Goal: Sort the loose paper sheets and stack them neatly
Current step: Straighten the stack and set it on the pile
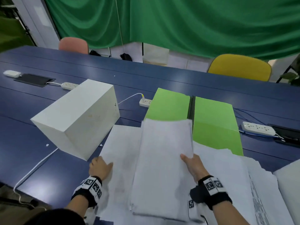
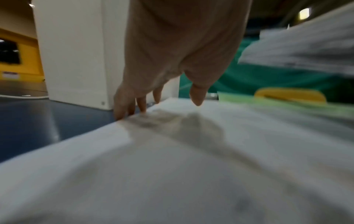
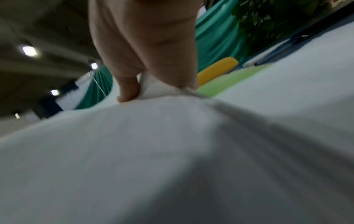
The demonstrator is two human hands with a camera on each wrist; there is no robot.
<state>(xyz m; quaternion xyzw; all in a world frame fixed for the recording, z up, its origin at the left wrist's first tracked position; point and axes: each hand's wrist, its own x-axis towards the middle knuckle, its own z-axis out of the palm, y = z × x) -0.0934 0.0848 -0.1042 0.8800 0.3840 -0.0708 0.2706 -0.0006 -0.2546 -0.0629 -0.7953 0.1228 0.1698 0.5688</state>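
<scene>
A thick bundle of white sheets (image 1: 164, 159) hangs tilted over the table, its far end raised. My right hand (image 1: 188, 159) pinches its right edge, thumb on top and fingers underneath; the right wrist view shows my right hand (image 3: 151, 91) with the paper squeezed between thumb and fingers. Below and to the left lies a flat white sheet pile (image 1: 120, 150). My left hand (image 1: 100, 164) rests at that pile's left edge; in the left wrist view my left hand (image 2: 159, 106) has relaxed fingers (image 2: 122, 109) against the pile (image 2: 172, 151), thumb just above. More loose printed sheets (image 1: 235, 172) spread to the right.
A white box (image 1: 76, 117) stands close to the left of the papers. Two green sheets (image 1: 168, 106) (image 1: 212, 122) lie behind them on the blue table (image 1: 32, 151). Power strips (image 1: 145, 102) (image 1: 258, 130) and cables sit at the back and right. A yellow chair (image 1: 240, 67) stands beyond.
</scene>
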